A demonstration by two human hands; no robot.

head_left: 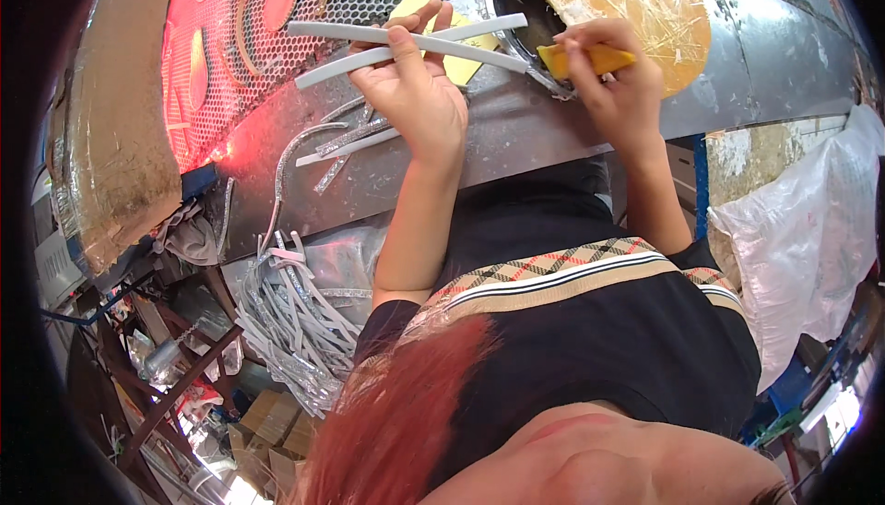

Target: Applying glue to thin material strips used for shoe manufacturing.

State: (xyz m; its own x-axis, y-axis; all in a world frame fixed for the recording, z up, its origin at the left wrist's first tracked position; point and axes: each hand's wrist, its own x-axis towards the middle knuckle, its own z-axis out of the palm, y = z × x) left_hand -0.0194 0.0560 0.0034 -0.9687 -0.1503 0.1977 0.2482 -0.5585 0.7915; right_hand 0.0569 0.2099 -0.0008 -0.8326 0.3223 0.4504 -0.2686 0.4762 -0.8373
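White strips [410, 44] in left hand [415, 90]

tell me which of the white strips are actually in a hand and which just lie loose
The two long crossed white strips are pinched in the left hand. The shorter glittery strips lie loose on the grey table below that hand, untouched.

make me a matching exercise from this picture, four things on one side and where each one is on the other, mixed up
Things:
1. white strips
2. yellow block
3. mesh panel
4. plastic bag

Places:
A. far right, beside the bench
B. in the left hand
C. upper left, lit red
D. in the right hand

Pairs: 1-B, 2-D, 3-C, 4-A
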